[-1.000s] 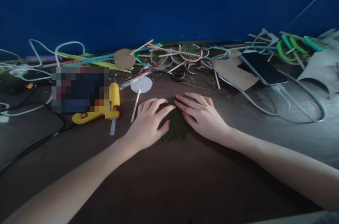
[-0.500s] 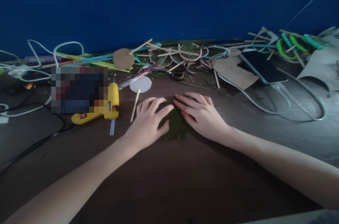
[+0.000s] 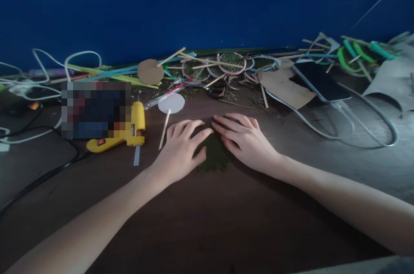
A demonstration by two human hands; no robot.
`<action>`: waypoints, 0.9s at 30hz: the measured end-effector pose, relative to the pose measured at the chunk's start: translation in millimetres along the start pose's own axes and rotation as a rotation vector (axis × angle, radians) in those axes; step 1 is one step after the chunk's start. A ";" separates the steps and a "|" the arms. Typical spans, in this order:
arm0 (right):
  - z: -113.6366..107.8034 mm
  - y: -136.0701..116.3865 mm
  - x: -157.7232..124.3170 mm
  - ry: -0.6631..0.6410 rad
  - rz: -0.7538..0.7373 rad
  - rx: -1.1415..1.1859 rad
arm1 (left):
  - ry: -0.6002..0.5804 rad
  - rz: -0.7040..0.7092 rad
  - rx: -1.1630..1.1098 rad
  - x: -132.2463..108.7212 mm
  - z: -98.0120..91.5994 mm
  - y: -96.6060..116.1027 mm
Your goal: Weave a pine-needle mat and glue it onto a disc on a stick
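A flat, dark green leafy piece with a fringed lower edge [image 3: 212, 153] lies on the brown table. My left hand [image 3: 183, 149] rests over its left side, fingers spread and pointing away from me. On its right side lies my right hand [image 3: 246, 140], palm down with the fingers stretched out. The fingertips of both hands nearly meet at the top of the green piece and partly hide it. A thin wooden stick [image 3: 164, 129] lies just left of my left hand, its far end by a white paper disc [image 3: 171, 103].
A yellow glue gun [image 3: 137, 125] with a clear glue stick lies at the left, beside a blurred-out patch. Along the blue wall are a cardboard disc [image 3: 150, 71], pastel rings [image 3: 231, 64], sticks and scraps. At the right lie a phone [image 3: 320, 80] with a cable and cut cardboard [image 3: 286, 86].
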State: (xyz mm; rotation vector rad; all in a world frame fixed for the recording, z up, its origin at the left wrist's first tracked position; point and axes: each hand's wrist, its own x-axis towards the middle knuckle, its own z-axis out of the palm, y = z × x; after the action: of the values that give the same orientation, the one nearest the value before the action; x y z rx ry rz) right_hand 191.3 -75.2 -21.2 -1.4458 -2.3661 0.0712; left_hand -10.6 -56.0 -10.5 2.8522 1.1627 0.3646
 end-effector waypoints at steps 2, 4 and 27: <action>0.1 -0.1 0.0 -0.007 -0.001 -0.005 | 0.000 -0.005 0.004 0.0 -0.3 -0.2; 0.0 -0.3 0.0 -0.012 0.000 -0.007 | -0.001 -0.009 0.007 -0.2 -0.6 -0.1; 0.4 0.8 0.2 -0.006 -0.001 -0.029 | 0.005 -0.015 -0.032 -0.3 -0.6 0.2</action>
State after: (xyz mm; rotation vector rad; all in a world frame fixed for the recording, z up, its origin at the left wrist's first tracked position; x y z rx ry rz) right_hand 191.8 -74.6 -21.7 -1.4597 -2.3816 0.0415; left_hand -10.9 -56.3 -10.0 2.8157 1.1675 0.3862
